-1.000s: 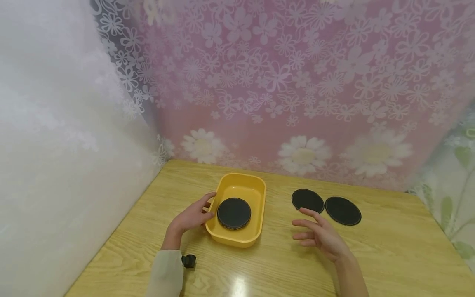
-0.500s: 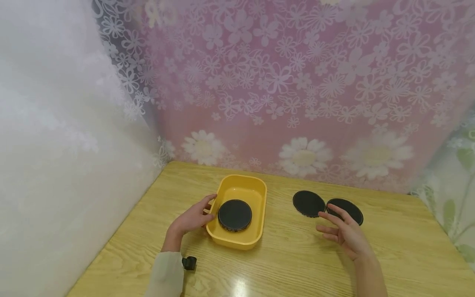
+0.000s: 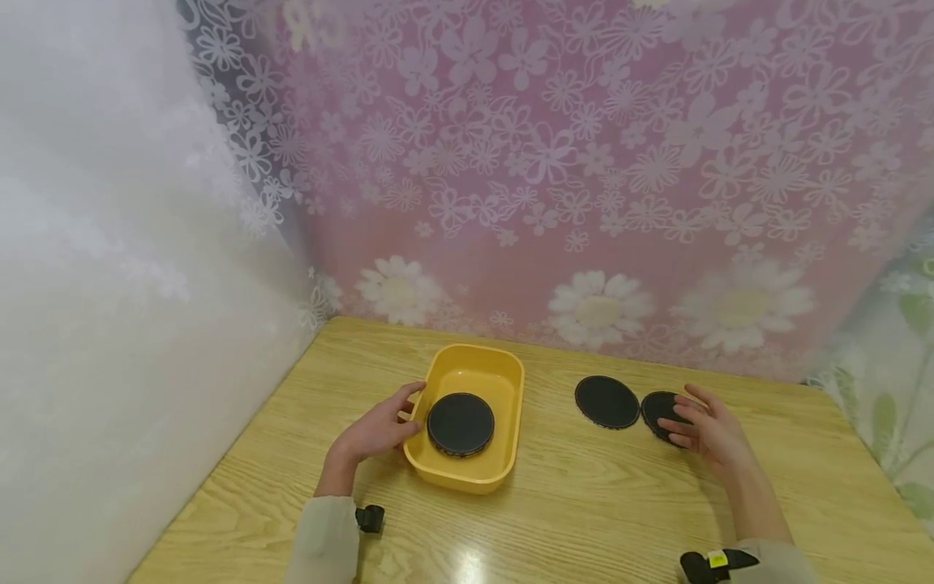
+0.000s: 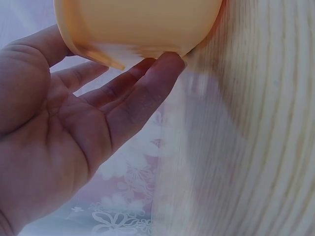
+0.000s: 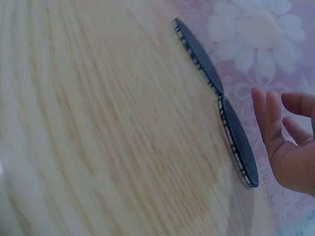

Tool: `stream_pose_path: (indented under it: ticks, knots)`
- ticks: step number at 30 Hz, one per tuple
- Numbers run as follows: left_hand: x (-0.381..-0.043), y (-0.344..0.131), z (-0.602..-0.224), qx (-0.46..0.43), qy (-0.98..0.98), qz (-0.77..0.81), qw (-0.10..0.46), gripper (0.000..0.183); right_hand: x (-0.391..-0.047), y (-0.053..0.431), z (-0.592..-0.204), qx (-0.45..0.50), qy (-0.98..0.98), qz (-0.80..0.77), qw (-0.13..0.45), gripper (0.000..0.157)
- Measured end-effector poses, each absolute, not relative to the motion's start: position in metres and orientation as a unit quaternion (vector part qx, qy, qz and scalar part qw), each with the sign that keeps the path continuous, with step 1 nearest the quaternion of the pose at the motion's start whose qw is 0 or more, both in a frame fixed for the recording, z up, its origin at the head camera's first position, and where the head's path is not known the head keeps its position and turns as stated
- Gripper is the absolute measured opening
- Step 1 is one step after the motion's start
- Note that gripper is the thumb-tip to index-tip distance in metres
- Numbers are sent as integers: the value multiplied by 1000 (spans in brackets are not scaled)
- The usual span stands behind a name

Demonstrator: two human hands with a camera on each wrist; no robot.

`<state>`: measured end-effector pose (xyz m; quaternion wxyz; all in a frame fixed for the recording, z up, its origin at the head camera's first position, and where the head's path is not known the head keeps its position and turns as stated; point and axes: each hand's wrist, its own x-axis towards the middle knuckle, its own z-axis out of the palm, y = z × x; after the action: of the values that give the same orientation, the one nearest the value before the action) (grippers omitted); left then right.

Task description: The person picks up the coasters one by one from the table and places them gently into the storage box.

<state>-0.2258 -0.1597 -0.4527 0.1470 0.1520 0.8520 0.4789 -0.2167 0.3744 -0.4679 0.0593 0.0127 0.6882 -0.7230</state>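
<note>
My left hand [image 3: 375, 430] holds the left side of a yellow plastic tray [image 3: 473, 477]. In the left wrist view, the thumb reaches the rim and the fingers lie against the outer wall. Inside the tray sit round black coasters [image 3: 460, 423], seemingly stacked; how many is hidden. Two more black coasters lie flat on the table, edges touching: a left one [image 3: 607, 402] and a right one [image 3: 657, 410]. Above the right coaster hovers my right hand [image 3: 715, 438], its fingers loosely spread and holding nothing. The right wrist view shows that hand [image 5: 295, 157] apart from the coaster [image 5: 238, 140].
A light wood-grain table [image 3: 569, 503] carries everything. Pink floral cloth [image 3: 511, 203] hangs along its back edge, and a white cloth [image 3: 160, 308] hangs at the left. Black camera mounts sit at the left wrist [image 3: 370, 518] and right wrist [image 3: 711, 565].
My right hand has moved rightward, from in front of the left coaster to over the right coaster. My left hand, the tray and the coasters stay where they were.
</note>
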Motion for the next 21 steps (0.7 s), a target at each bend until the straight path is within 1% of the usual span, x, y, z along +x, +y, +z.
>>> stream_pose_path:
  ticks: [6,11,17,21]
  knots:
    - [-226,-159,-453,154,849,483,150,66,-225,384,-468,58,803,-593,34,85]
    - [-227,-160,-454,150,850,481,151,67,-224,395,-463,67,874,-479,39,92]
    - [-228,-161,-453,153,852,478,151,67,-223,399,-468,44,915,-393,79,107]
    - [-227,-161,-452,151,853,475,152,66,-223,396,-476,20,939,-336,65,116]
